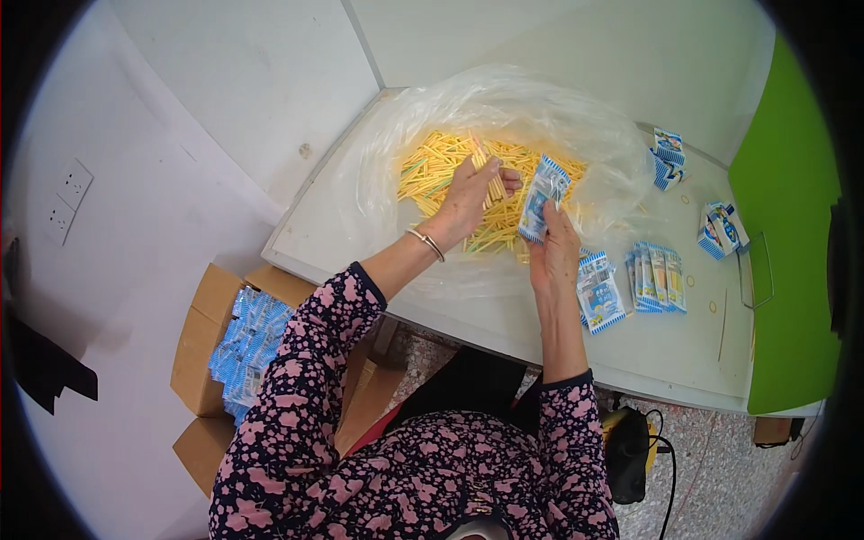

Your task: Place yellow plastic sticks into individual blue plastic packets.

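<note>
Left hand point(468, 193) is clenching a few yellow sticks point(493, 180) over the stick pile point(441, 166) on the clear plastic sheet point(576, 117) at the bench's far edge. Right hand point(553, 252) is gripping a blue-white sachet point(543, 198), apparently open-topped. Filled sachets point(655, 277) are lying in a row toward the right edge; most sticks are remaining loose.

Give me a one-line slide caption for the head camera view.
Left hand grips yellow sticks over a clear bag while right hand holds a blue-and-white packet.
</note>
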Motion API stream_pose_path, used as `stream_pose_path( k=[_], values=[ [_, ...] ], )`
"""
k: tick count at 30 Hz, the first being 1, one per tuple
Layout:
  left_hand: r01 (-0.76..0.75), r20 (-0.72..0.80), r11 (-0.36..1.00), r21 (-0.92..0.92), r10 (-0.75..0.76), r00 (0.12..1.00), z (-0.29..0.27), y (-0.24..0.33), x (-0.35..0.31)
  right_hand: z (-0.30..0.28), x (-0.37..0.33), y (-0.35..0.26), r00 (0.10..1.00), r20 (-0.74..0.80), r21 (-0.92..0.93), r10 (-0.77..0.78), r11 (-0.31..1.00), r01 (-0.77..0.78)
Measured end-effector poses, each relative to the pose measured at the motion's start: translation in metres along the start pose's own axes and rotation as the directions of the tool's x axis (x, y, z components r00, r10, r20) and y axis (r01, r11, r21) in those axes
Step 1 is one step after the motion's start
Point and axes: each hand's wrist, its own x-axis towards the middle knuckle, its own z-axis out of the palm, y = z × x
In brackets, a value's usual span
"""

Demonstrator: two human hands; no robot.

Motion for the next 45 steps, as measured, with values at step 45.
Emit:
stream_pose_path(
  k=[45],
  values=[
    [-0.124,0.388,0.861,0.494,-0.090,0.917,0.014,0.028,-0.050,-0.021,-0.039,-0.029,0.943,0.245,-0.481,0.224,0.873,-0.083]
  ],
)
